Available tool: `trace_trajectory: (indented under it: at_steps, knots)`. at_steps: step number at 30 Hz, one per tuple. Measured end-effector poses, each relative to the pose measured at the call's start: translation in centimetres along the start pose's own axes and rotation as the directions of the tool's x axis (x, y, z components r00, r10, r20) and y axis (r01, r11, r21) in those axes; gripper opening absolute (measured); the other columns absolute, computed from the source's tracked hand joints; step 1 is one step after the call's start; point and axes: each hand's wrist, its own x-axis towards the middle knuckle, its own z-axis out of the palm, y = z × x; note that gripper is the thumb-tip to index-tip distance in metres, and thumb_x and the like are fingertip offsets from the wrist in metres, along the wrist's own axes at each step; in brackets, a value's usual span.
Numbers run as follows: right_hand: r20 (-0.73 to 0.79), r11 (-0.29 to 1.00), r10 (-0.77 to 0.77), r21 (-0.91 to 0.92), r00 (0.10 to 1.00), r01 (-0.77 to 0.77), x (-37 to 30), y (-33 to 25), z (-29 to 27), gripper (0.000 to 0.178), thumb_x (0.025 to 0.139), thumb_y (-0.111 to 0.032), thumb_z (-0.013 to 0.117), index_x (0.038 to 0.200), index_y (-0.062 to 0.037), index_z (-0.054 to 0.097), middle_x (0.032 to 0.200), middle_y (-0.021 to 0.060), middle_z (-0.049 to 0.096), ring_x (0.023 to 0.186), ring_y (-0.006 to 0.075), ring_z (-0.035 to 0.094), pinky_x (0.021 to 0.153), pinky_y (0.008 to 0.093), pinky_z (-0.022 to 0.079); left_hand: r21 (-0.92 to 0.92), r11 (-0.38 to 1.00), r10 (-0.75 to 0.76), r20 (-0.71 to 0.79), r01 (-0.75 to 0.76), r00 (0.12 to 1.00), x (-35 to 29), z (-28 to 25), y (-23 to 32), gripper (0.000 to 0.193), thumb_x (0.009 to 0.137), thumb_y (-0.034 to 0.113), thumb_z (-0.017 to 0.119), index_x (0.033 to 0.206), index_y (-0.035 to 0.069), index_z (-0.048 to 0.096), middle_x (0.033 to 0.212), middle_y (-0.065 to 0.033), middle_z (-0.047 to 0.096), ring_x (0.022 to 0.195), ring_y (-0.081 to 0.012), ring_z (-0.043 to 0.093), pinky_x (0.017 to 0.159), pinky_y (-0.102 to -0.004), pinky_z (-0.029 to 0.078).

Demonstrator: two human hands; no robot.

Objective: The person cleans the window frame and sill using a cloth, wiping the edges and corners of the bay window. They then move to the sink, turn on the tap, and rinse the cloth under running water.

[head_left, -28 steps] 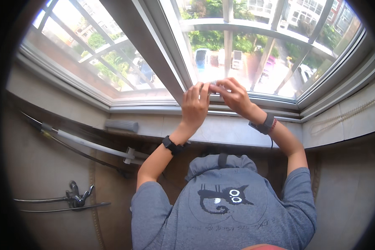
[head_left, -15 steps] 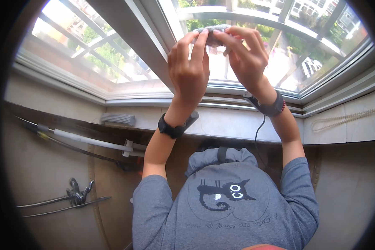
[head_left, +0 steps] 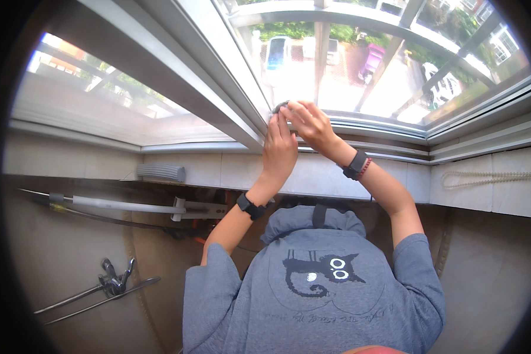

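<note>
A small grey, soft-looking piece [head_left: 282, 107] shows at my fingertips, against the upright edge of the window frame [head_left: 242, 65]; its kind is hard to make out. My right hand [head_left: 312, 128] pinches it from the right side, fingers bent. Just below and to the left, my left hand [head_left: 280, 152] points upward with its fingers pressed together at the same spot. Most of the grey piece is hidden behind the fingers. A dark band circles each wrist.
Below the glass runs a pale sill [head_left: 245, 172] with window tracks [head_left: 371, 141]. On it lie a grey ribbed block [head_left: 161, 171] and a beaded chain [head_left: 489, 179]. A white rod [head_left: 124, 204] and a metal tap-like fitting [head_left: 113, 281] are at the left.
Both hands have come down from high in front of the glass to the lower part of the window frame, bringing the grey piece with them. The view has shifted slightly.
</note>
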Motion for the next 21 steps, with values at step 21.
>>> trace_trajectory:
  at_steps: [21]
  knots:
    - [0.246, 0.993, 0.019, -0.115, 0.969, 0.010, -9.1, 3.8, -3.0, 0.028, 0.072, -0.006, 0.060, 0.100, -0.0019, 0.061, 0.103, 0.0082, 0.057, 0.098, 0.0228, 0.056, 0.083, 0.0329, 0.048, -0.002, 0.998, 0.068, 0.161, -0.068, 0.985, -2.2, 6.7, 3.5, 0.063, 0.068, 0.013, 0.062, 0.122, -0.012, 0.041, 0.124, -0.0285, 0.042, 0.118, -0.0399, 0.040, 0.098, -0.0454, 0.032]
